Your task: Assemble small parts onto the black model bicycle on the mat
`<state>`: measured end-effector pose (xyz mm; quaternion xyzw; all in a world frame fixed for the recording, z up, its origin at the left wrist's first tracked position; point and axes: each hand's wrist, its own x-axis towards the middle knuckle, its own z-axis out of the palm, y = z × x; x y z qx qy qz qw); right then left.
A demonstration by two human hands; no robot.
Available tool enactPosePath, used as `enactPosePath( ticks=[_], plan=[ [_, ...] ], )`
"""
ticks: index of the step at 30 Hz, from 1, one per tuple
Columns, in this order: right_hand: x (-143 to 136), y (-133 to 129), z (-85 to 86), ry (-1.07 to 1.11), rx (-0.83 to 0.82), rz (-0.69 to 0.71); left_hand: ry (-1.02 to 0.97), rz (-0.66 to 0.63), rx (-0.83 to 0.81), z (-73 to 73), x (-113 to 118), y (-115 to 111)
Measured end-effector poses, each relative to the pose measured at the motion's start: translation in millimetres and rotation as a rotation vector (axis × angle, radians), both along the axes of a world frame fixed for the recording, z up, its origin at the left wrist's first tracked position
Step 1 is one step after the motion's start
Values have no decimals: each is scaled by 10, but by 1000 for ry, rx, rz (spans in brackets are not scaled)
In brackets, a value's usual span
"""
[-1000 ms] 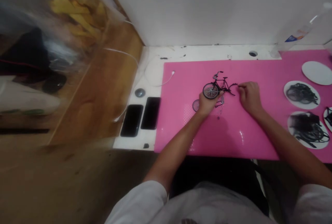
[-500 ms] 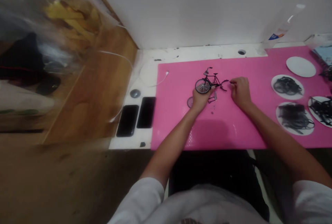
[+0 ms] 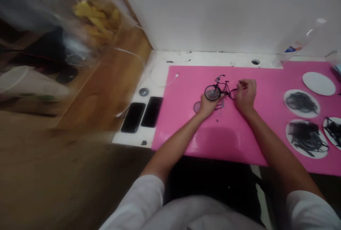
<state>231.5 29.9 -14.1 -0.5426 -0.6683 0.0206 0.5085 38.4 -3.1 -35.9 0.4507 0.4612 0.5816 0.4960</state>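
A small black model bicycle [image 3: 212,92] with one spoked wheel fitted at the left is held up over the pink mat [image 3: 186,81]. My left hand [image 3: 208,106] grips it from below, fingers closed round the lower frame. My right hand [image 3: 245,95] is at the bicycle's right end, fingers bent together near the fork-like rear part; whatever they pinch is too small to make out. Beside my left hand, a loose spoked wheel [image 3: 196,107] lies on the mat, and a small frame piece [image 3: 219,106] is partly hidden behind that hand.
White plates hold black parts on the right, one with thin parts [image 3: 302,103] and one with a dark pile [image 3: 306,138]. An unfilled white plate [image 3: 319,83] is behind them. Two black phones [image 3: 151,111] lie left; a clear bottle [image 3: 306,38] stands at the back right.
The view has shifted, so the table appears turned. My right hand has come closer to the bicycle's rear end, and its fingers have changed pose. My left hand keeps its hold.
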Motion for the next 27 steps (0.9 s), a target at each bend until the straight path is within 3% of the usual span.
enactPosePath(
  ticks=[5,15,22,27],
  plan=[
    [-7,-23,-68,-9,5,28,-18,-13,42,-53,0,41],
    [-80,34,-122,13,53,136,25,-1,27,31,-29,-19],
    [-85,22,-114,91,66,129,92,16,25,84,-37,-78],
    [-105,-9,-152,197,-64,115,78,102,51,129,-112,-61]
  ],
)
